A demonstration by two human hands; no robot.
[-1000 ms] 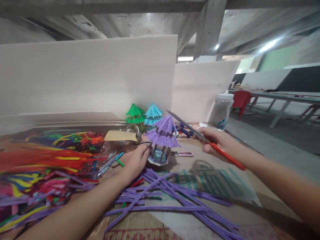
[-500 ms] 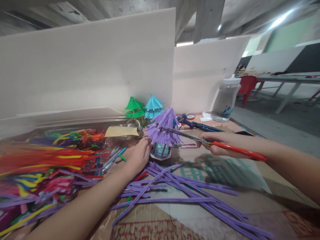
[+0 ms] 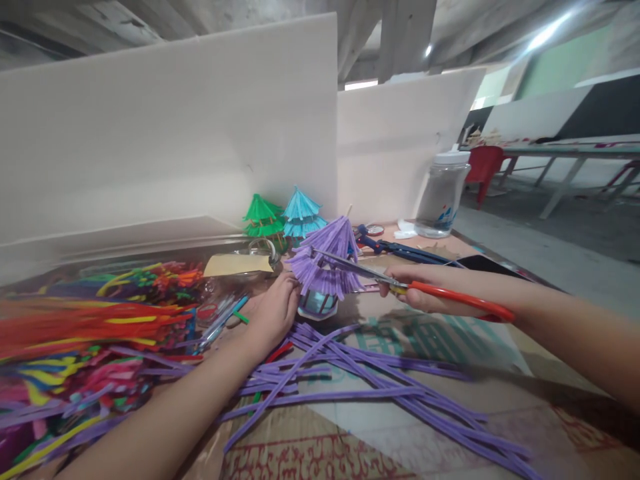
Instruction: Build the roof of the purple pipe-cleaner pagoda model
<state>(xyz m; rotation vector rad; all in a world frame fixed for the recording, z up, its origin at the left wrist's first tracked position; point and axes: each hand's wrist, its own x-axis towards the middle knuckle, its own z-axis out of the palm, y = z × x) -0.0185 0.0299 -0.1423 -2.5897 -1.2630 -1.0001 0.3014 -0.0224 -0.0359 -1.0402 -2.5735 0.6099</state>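
Observation:
A small purple pavilion model (image 3: pixel 325 263) made of pipe cleaners stands on the table. My left hand (image 3: pixel 273 310) rests against its left side, fingers curled at the lower roof fringe. In my right hand (image 3: pixel 425 290) is a pair of red-handled scissors (image 3: pixel 400 283), its blades lying across the lower roof. Loose purple pipe cleaners (image 3: pixel 360 373) are strewn in front of the model.
Green (image 3: pixel 260 217) and blue (image 3: pixel 301 212) pavilion models stand behind by the white board (image 3: pixel 170 127). A heap of coloured pipe cleaners (image 3: pixel 75 333) fills the left. A plastic jar (image 3: pixel 443 193) and blue-handled pliers (image 3: pixel 395 248) lie at the back right.
My right hand lowered the scissors from pointing up beside the roof to lying across the lower roof. My left hand moved up from the base to the roof fringe.

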